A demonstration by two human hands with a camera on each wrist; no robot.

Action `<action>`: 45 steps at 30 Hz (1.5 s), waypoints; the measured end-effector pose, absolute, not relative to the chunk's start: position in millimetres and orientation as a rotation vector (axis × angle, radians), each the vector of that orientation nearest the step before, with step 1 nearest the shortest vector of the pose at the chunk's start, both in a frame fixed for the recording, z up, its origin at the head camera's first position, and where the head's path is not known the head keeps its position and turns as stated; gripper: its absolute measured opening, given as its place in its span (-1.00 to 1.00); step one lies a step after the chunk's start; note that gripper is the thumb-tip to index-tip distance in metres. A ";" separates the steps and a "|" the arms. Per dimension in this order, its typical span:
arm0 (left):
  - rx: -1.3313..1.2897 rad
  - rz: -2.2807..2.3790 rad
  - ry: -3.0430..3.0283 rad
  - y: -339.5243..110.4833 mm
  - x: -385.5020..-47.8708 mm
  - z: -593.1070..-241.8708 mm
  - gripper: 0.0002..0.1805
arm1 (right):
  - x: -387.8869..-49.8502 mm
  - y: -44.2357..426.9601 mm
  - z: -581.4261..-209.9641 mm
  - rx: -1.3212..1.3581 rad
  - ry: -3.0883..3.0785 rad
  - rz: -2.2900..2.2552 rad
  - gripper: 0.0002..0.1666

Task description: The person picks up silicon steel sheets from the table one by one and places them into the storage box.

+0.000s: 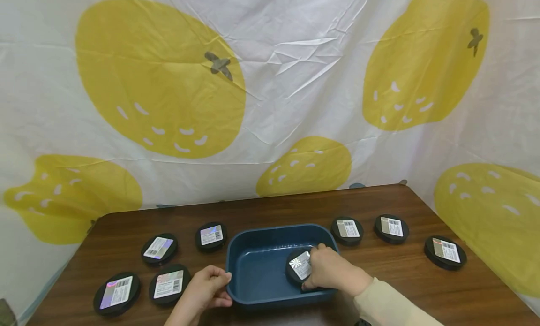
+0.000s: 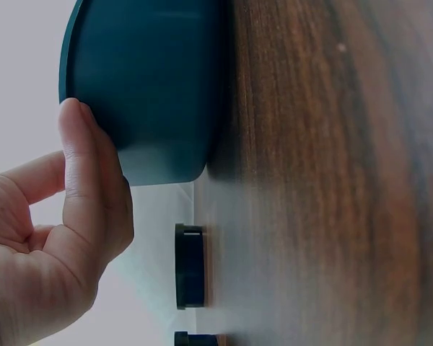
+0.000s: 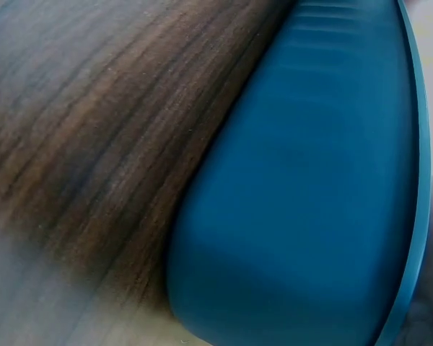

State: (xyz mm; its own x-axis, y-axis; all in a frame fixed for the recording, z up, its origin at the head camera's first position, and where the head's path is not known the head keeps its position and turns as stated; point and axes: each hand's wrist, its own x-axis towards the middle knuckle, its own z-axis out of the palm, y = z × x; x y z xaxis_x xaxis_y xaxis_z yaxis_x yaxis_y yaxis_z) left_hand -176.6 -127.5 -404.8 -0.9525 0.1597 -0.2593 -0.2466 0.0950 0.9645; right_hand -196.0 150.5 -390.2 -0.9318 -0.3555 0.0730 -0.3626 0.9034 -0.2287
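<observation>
Disc lies inside the blue tray, the right hand's grip curled round its right side; the left hand pinches the tray's left rim. The disc is round and black, its silvery label facing up. The right hand arches down over the tray.

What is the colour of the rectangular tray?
The tray is dark blue; the head view shows it best.
</observation>
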 end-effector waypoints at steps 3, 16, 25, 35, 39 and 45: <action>-0.088 1.927 2.086 -127.4 -176.6 -403.6 -0.84 | -196.4 150.6 -388.3 0.563 -3.073 0.396 -0.33; -0.103 1.928 2.105 -128.1 -177.7 -401.0 -0.84 | -198.0 142.4 -379.8 0.397 -3.234 0.415 -0.20; -0.093 1.960 2.096 -129.1 -176.7 -402.8 -0.81 | -194.6 139.1 -382.8 0.436 -3.163 0.399 -0.21; -0.077 1.968 2.074 -128.3 -176.9 -406.1 -0.80 | -194.7 140.9 -387.1 0.421 -3.144 0.351 -0.26; -0.065 1.966 2.066 -128.3 -177.0 -407.1 -0.80 | -193.6 141.9 -387.8 0.417 -3.156 0.353 -0.15; -0.026 1.970 2.039 -128.8 -177.0 -409.2 -0.81 | -190.5 147.7 -378.7 0.430 -3.219 0.374 0.05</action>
